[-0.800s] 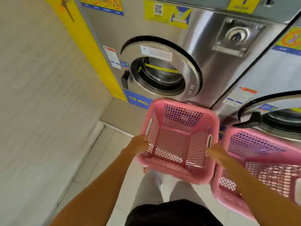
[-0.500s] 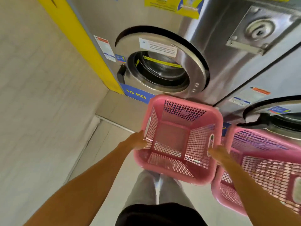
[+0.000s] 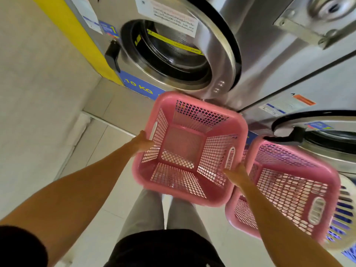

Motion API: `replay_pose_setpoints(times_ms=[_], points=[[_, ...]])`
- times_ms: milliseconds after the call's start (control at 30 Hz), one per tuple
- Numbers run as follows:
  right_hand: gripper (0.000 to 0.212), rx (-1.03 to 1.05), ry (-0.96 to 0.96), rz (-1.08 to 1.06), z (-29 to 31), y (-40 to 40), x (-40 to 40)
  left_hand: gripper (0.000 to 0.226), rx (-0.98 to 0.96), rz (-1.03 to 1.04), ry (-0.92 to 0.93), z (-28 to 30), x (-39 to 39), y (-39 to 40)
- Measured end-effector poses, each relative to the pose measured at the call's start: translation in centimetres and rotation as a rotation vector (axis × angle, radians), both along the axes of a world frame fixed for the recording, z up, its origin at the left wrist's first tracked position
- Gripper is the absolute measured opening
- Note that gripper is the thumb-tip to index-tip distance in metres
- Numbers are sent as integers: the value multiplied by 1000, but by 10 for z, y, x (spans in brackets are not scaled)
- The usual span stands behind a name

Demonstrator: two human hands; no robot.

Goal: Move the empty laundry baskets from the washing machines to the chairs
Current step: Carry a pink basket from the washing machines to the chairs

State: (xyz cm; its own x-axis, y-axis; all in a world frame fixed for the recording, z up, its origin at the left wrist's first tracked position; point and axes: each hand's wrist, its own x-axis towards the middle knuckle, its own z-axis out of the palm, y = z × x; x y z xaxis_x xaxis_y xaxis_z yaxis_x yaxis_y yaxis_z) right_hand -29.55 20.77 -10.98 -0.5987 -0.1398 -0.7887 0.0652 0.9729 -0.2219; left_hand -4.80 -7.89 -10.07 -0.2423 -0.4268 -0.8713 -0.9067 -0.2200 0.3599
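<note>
Since the earlier frames, both arms have stretched farther forward and the washing machine [image 3: 173, 54] looms larger. One empty pink basket [image 3: 185, 149] sits square between the hands, in front of the machine's round door. At the basket's left wall the left hand [image 3: 141, 142] clasps the rim; at the right wall the right hand [image 3: 236, 175] grips beside the slotted handle. Touching its right side stands a second pink basket [image 3: 287, 187], ungripped, with a white basket [image 3: 344, 218] behind it. Judging by this, the lift goes straight up, both hands equally near. No chairs are in view.
</note>
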Motion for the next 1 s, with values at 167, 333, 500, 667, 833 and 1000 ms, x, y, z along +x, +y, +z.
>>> replay_pose_setpoints(times_ms=[167, 333, 500, 667, 833, 1000], points=[[37, 92, -3, 126, -4, -3, -1, 60, 36, 46, -43, 3, 12, -7], [26, 81, 49, 284, -1, -11, 3, 64, -6, 82, -135, 15, 54, 9], [31, 44, 84, 465, 10, -38, 1, 80, -75, 104, -262, 28, 105, 48], [34, -7, 91, 688, 22, -76, 20, 93, -310, 194, -274, 24, 161, 109], [38, -149, 154, 876, 28, -111, 67, 88, -551, 484, -317, 54, 210, 181], [44, -361, 281, 1111, 64, -133, 153, 74, -651, 701, -359, 97, 275, 247]])
